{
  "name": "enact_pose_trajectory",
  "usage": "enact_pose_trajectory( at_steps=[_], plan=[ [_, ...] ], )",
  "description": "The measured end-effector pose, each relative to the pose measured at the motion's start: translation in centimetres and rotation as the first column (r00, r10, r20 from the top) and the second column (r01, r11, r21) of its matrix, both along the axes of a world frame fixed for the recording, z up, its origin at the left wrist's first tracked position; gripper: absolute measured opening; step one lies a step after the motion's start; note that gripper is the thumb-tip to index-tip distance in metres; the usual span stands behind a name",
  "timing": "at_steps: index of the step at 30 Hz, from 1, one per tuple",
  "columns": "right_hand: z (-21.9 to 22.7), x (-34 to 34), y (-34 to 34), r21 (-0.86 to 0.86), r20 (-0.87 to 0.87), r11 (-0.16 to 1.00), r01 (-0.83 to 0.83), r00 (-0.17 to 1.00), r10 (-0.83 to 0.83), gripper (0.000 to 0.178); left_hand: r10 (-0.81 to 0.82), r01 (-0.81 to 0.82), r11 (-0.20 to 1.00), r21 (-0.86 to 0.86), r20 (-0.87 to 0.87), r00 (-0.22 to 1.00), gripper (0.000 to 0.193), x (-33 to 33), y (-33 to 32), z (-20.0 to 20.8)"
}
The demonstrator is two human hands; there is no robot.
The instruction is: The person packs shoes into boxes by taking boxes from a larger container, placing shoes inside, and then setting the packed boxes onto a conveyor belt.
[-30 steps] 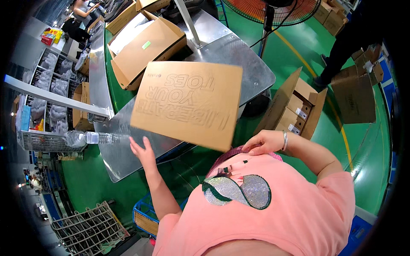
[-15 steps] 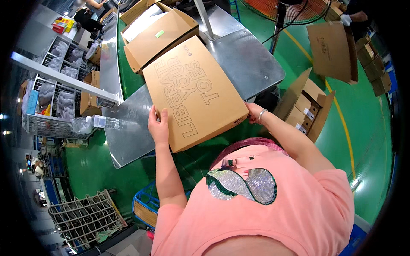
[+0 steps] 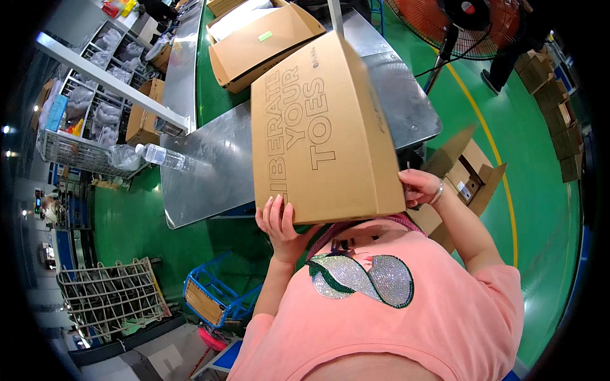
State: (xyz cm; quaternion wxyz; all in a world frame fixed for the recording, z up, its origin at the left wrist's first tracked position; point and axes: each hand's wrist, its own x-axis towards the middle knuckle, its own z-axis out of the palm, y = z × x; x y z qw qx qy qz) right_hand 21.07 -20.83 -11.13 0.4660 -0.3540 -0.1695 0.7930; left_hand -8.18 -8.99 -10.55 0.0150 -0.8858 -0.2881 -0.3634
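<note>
A closed brown cardboard box (image 3: pixel 343 184) with outlined lettering on its lid is held tilted in front of my chest, its near edge close to my pink shirt. At its lower left corner, my left hand (image 3: pixel 279 228) grips the edge, fingertips on the lid and the palm beneath. My right hand (image 3: pixel 420 188), with a bracelet at the wrist, is closed at the box's right near corner; a small dark thing by its fingers is too unclear to name. Behind the box lies the metal table (image 3: pixel 216 149), partly covered by it.
A clear plastic bottle (image 3: pixel 164 157) lies on the table's left part. Beyond stands an open carton (image 3: pixel 273 44). To the right, another open carton (image 3: pixel 489 184) sits low, below a large orange fan (image 3: pixel 489 32). A wire rack (image 3: pixel 89 152) with bagged items is at left.
The box has been drawn closer and tipped up, so its right side face now shows. Both hands moved right with it. A co-worker's hand and the carton flap it held have left view.
</note>
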Motion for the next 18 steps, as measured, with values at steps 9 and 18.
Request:
enact_pose_trajectory(
  at_steps=[9,18],
  plan=[
    [12.3,-2.4,3.9,0.525,-0.011,0.838,0.151,0.985,-0.171,0.03,0.161,0.312,0.792,-0.525,0.672,0.723,0.067,0.9,0.3,1.7],
    [10.4,-10.2,9.9,0.54,0.4,0.824,-0.173,0.914,-0.07,0.042,0.567,0.608,0.528,-0.593,0.779,0.268,0.055,0.4,0.2,4.1]
  ],
)
